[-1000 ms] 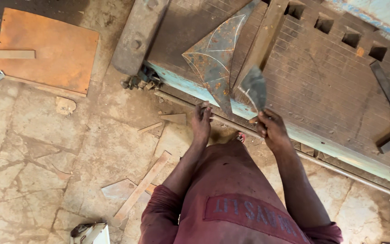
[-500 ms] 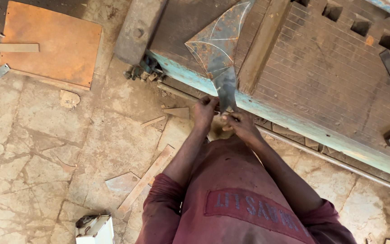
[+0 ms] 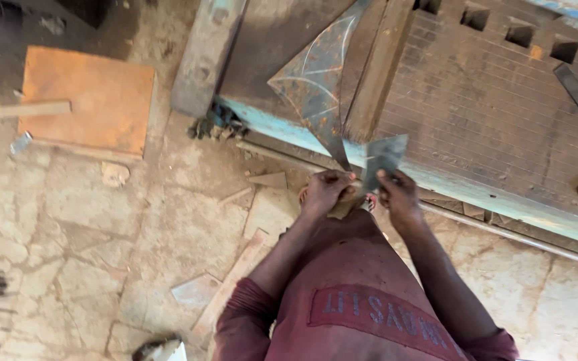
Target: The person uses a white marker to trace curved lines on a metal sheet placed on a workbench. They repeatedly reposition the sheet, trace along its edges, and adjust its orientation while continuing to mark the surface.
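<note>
Hands meet at the workbench (image 3: 496, 194) edge, near picture centre. The left hand (image 3: 326, 192) has its fingers curled shut around the lower tip of a big triangular metal sheet (image 3: 316, 83), which rises toward 12 o'clock. At 3 o'clock from it, the right hand (image 3: 398, 198) pinches a small metal piece (image 3: 382, 157). An orange board (image 3: 85, 100) lies on the floor at 10 o'clock.

Metal fabrication workshop, ground-level. Cracked, dusty stone-slab floor (image 3: 68, 220) littered with offcuts. Rusty orange rectangular steel plate (image 3: 88, 100) lies flat on it. Large brown ribbed sheet-metal gate panel (image 3: 490, 113) with a pale blue painted frame lies across the floor. Triangular grey sheet-metal piece (image 3: 316, 87) with chalk arcs rests on the gate.
</note>
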